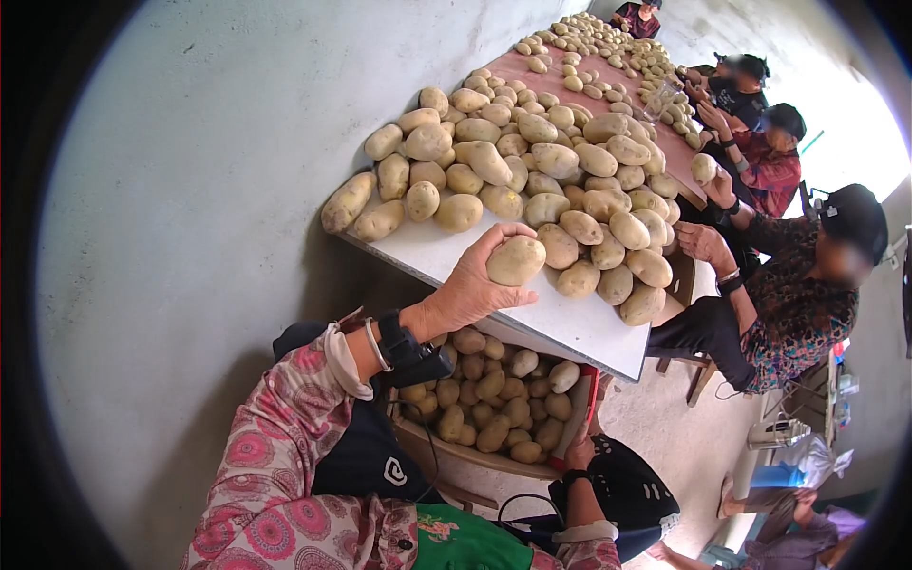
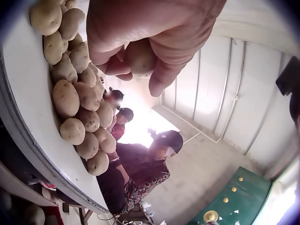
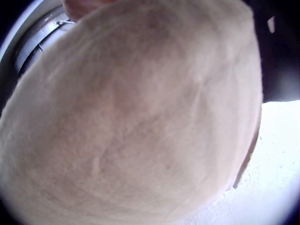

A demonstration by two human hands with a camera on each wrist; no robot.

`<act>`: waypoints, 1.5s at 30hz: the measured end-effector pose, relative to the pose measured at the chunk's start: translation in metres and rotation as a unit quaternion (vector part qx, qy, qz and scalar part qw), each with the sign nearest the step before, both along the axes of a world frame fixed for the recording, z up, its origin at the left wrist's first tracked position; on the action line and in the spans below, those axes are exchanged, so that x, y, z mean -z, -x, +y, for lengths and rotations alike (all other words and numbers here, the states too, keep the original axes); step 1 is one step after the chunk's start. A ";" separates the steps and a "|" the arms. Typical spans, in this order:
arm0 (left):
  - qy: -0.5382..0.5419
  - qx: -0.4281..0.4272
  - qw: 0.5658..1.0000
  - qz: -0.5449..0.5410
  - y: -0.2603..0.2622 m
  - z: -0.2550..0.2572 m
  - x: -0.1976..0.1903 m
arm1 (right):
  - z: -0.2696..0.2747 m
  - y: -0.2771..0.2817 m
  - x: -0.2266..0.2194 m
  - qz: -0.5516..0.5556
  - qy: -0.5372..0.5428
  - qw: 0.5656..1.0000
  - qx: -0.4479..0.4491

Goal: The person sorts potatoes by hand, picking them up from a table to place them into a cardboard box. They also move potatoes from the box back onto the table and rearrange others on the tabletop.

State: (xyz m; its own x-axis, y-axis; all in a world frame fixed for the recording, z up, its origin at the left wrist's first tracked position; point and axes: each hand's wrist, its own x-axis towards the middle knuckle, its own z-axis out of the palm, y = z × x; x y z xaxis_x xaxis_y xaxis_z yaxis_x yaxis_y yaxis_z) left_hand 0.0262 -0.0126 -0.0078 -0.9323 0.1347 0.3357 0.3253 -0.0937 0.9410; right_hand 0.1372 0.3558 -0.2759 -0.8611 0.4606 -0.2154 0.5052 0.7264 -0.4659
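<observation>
In the head view my left hand (image 1: 470, 280) holds a pale potato (image 1: 516, 260) between thumb and fingers, above the near corner of the white tabletop (image 1: 442, 252). The left wrist view shows the same potato (image 2: 140, 58) partly hidden by my fingers. My right hand (image 1: 579, 450) is low at the right side of a cardboard box (image 1: 446, 446) of potatoes, its fingers mostly hidden. Skin of the right hand (image 3: 136, 117) fills most of the right wrist view. A large pile of potatoes (image 1: 560, 161) lies on the table beyond my left hand.
Several people sit along the table's right side; the nearest person (image 1: 807, 285) has a hand by the pile. A bare wall (image 1: 190, 190) runs along the left. The box stands below the table's near edge. A bucket (image 1: 779, 432) is on the floor at right.
</observation>
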 end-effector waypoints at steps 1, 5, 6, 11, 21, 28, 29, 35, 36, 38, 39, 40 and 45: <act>0.007 -0.003 1.000 0.005 0.001 -0.001 -0.001 | 0.000 0.000 0.001 0.001 -0.004 1.000 -0.003; 0.010 -0.004 1.000 0.005 0.001 -0.001 0.002 | 0.000 -0.001 0.003 0.020 -0.012 1.000 -0.009; 0.010 -0.004 1.000 0.005 0.001 -0.001 0.002 | -0.001 -0.001 0.001 0.020 -0.012 1.000 -0.010; -0.087 0.027 0.991 -0.097 0.000 0.000 0.006 | 0.004 -0.004 0.010 0.060 -0.043 0.996 -0.057; -0.287 0.126 0.900 -0.304 0.010 -0.007 0.027 | 0.013 -0.004 0.013 -0.001 -0.078 0.987 -0.137; -0.388 0.202 0.854 -0.283 0.011 -0.007 0.022 | 0.026 -0.003 0.032 -0.023 -0.097 0.984 -0.147; -0.416 0.238 0.832 -0.279 0.011 -0.008 0.019 | 0.024 -0.003 0.030 -0.014 -0.105 0.982 -0.157; -0.462 0.276 0.806 -0.249 0.008 -0.007 0.006 | 0.003 -0.003 0.006 0.041 -0.026 0.998 -0.048; -0.462 0.276 0.805 -0.250 0.008 -0.007 0.007 | 0.002 -0.003 0.004 0.040 -0.026 0.998 -0.048; -0.448 0.282 0.815 -0.236 0.009 -0.008 0.007 | 0.000 -0.001 -0.001 0.019 -0.002 0.999 -0.027; -0.448 0.282 0.815 -0.236 0.009 -0.008 0.007 | 0.000 -0.001 -0.001 0.019 -0.002 0.999 -0.027; -0.446 0.277 0.818 -0.237 0.009 -0.007 0.007 | 0.000 0.000 -0.002 0.006 0.000 1.000 -0.012; -0.463 0.303 0.803 -0.222 0.011 -0.006 0.009 | 0.003 0.000 0.005 -0.004 -0.004 1.000 0.000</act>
State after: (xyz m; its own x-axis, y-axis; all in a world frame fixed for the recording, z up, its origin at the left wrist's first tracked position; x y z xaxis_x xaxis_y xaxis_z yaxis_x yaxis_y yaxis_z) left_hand 0.0154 -0.0191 -0.0169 -0.8453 0.4932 0.2057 -0.3925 -0.8342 0.3874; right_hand 0.1376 0.3589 -0.2811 -0.8595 0.4622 -0.2183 0.5085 0.7297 -0.4570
